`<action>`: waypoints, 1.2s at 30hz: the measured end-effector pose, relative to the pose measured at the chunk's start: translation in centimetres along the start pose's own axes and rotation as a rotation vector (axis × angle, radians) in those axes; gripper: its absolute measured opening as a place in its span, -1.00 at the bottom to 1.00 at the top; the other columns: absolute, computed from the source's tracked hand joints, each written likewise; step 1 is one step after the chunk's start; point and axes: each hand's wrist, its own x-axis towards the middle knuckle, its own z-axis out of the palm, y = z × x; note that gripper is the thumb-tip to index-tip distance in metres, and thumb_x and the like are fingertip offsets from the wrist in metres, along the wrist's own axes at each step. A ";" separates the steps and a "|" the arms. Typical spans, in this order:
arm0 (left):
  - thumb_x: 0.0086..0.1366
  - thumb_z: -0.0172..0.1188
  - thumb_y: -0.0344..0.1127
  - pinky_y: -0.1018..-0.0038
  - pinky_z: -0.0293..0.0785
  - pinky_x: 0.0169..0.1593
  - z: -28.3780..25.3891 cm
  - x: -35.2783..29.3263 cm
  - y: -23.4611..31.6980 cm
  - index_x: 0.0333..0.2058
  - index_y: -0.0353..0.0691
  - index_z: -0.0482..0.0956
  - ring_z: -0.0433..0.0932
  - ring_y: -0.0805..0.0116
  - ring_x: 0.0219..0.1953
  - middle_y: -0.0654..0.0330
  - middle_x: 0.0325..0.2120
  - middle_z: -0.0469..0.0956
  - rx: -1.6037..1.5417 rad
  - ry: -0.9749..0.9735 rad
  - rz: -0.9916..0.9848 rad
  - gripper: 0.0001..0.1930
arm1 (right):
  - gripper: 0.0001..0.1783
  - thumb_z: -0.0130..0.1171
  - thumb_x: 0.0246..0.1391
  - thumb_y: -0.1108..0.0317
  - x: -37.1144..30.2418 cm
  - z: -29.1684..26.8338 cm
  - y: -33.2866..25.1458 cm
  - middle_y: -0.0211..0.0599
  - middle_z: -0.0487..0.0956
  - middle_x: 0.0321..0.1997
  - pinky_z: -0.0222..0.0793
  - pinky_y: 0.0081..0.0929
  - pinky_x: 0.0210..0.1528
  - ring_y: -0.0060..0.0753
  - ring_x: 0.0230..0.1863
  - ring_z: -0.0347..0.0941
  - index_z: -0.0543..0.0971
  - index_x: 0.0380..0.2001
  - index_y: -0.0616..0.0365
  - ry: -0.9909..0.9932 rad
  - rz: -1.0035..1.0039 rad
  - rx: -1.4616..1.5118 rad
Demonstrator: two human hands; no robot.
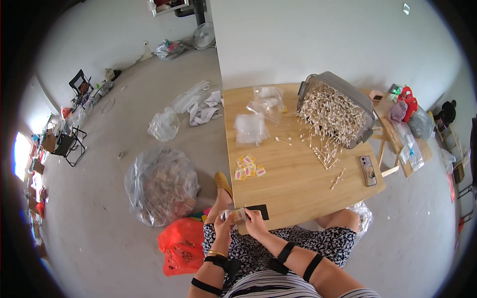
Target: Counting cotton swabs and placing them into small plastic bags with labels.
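At the table's near left edge, my left hand and my right hand hold a small clear plastic packet between them. A yellow-and-white label shows in the packet; its other contents are too small to make out. My fingers are closed on its two ends. Under it lies a flat black rectangle on the wooden table. Beyond my hands are several loose yellow-and-white cards. Farther back lies a stack of clear bags. At the far right, cotton swabs spill from a tipped grey bin.
A phone lies near the table's right edge. On the floor to the left stand a large clear bag of packets and a red plastic bag. A wooden stool or bench with bags stands beyond the right side.
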 end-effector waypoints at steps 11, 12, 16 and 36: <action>0.23 0.43 -0.30 0.48 0.62 -0.16 0.7 -0.3 0.0 -0.09 -0.21 0.54 0.64 0.43 -0.22 0.29 -0.22 0.62 -0.140 0.046 -0.077 -0.67 | -0.65 -0.07 0.20 0.43 1.7 -1.9 0.2 -0.20 0.71 -0.28 0.54 -0.43 -0.15 -0.30 -0.28 0.62 0.66 -0.10 0.23 -0.164 0.127 0.053; 0.22 0.44 -0.29 0.49 0.61 -0.15 0.9 -0.4 -0.1 -0.09 -0.21 0.55 0.64 0.43 -0.21 0.29 -0.21 0.61 -0.132 0.047 -0.073 -0.66 | -0.67 -0.03 0.19 0.45 1.8 -1.9 1.1 -0.22 0.71 -0.28 0.53 -0.51 -0.23 -0.49 -0.28 0.62 0.66 -0.10 0.29 -0.195 0.138 0.140; 0.21 0.46 -0.28 0.50 0.61 -0.14 0.2 -0.3 -0.1 -0.09 -0.19 0.55 0.64 0.44 -0.20 0.30 -0.22 0.62 -0.153 0.052 -0.100 -0.65 | -0.71 0.06 0.18 0.48 1.5 -1.9 -3.0 -0.22 0.71 -0.27 0.55 -0.49 -0.30 -0.51 -0.35 0.63 0.66 -0.10 0.32 -0.316 0.228 0.042; 0.25 0.41 -0.18 0.35 0.60 -0.01 -5.4 -1.0 4.2 -0.05 -0.17 0.54 0.62 0.31 -0.09 0.24 -0.16 0.62 -0.308 0.122 -0.042 -0.63 | -0.67 0.19 0.27 0.31 2.2 2.4 -6.8 -0.51 0.56 -0.28 0.38 -0.68 -0.33 -0.68 -0.35 0.47 0.49 0.06 0.14 -0.657 0.304 0.388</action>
